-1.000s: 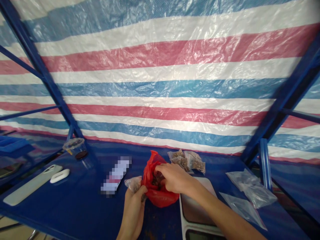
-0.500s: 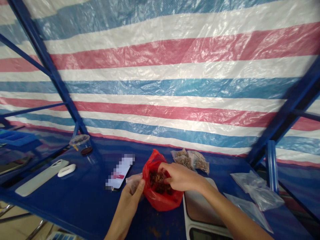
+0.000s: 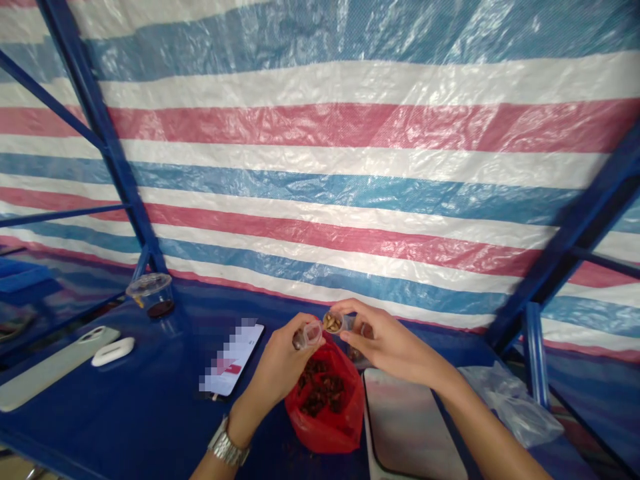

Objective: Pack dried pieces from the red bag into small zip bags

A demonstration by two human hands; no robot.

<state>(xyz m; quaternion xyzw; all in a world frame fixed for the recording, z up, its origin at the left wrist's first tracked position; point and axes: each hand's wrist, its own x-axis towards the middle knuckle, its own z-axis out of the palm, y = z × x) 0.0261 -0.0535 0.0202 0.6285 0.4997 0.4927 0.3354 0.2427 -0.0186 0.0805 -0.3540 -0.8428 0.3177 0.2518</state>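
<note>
Left hand [image 3: 285, 353] pinches clear bag [image 3: 313, 331], mouth open; right hand [image 3: 387, 341] grips small cup [image 3: 333, 323], already loaded.
Lower centre: open red bag [image 3: 325, 435], dark bits [image 3: 313, 403] left inside; clear bag's fill unclear.

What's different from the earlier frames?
Right hand came up out of the red bag, now gripping a small clear cup of light-brown pieces. Left hand moved forward and right, bringing the small clear bag mouth-first to the cup. Unchanged: scale, phone and white case on the table.
</note>
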